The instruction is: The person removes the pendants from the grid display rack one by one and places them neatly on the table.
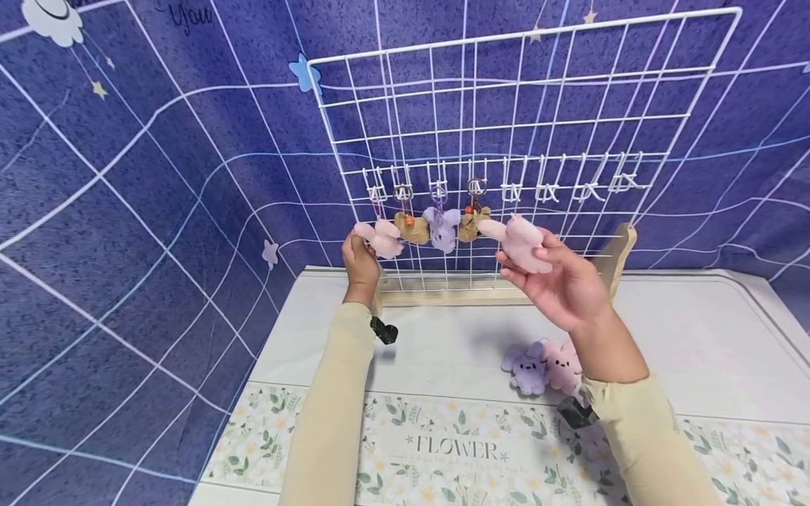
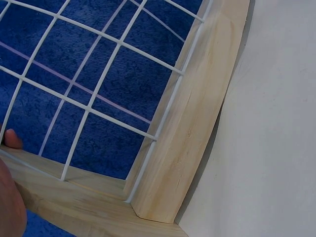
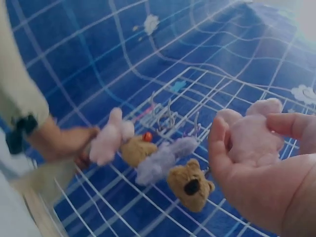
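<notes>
My right hand (image 1: 572, 284) pinches a pink plush keychain (image 1: 524, 246) in front of the white wire grid rack (image 1: 525, 31). In the right wrist view, thumb and fingers hold the pink plush (image 3: 254, 138) by its sides. At the rack's left end, my left hand (image 1: 362, 266) grips the wooden side support (image 2: 29, 190), with a fingertip on its far edge in the left wrist view. Beside that hand hangs another pink plush (image 1: 382, 240). Further along the hooks are a brown plush (image 1: 414, 229), a purple plush (image 1: 443, 230) and a second brown plush (image 3: 190, 185).
More white hooks (image 1: 588, 191) line the rack's right half. A purple plush (image 1: 529, 371) and a pink plush (image 1: 562, 365) lie on the white table (image 1: 436, 351) near my right forearm. A flower-print mat (image 1: 455, 450) covers the front. Blue patterned cloth (image 1: 158, 246) stands behind and left.
</notes>
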Demonstrator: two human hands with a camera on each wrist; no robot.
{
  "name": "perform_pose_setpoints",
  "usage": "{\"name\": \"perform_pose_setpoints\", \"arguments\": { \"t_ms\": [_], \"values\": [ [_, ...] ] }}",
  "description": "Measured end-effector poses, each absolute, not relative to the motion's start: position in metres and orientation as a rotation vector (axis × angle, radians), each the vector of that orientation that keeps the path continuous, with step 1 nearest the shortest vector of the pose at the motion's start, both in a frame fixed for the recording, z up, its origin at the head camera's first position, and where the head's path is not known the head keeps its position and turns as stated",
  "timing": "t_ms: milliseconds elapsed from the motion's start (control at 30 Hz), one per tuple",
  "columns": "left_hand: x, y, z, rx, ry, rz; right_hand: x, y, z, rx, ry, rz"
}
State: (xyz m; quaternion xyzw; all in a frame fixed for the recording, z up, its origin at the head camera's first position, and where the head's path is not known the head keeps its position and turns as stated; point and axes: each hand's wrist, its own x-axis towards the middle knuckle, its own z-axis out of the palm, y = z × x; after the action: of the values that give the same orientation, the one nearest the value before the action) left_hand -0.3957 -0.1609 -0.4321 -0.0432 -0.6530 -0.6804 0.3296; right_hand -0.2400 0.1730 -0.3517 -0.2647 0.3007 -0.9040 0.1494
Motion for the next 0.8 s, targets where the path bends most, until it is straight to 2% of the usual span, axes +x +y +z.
{"name": "perform_pose_setpoints", "arguments": {
  "t_ms": [233,433,600,800],
  "values": [
    [-0.395,-0.161,-0.432,-0.112,-1.713,-1.785,-0.231,0.165,-0.355,-0.665,1.724,-2.576],
    [-0.396,-0.162,-0.432,-0.098,-1.710,-1.789,-0.229,0.158,-0.358,-0.532,2.496,-2.272],
    [-0.396,-0.161,-0.431,-0.092,-1.704,-1.792,-0.227,0.158,-0.361,-0.456,2.735,-2.086],
    [-0.382,-0.157,-0.418,-0.136,-1.735,-1.728,-0.226,0.159,-0.363,-0.507,2.919,-1.810]
  ]
}}
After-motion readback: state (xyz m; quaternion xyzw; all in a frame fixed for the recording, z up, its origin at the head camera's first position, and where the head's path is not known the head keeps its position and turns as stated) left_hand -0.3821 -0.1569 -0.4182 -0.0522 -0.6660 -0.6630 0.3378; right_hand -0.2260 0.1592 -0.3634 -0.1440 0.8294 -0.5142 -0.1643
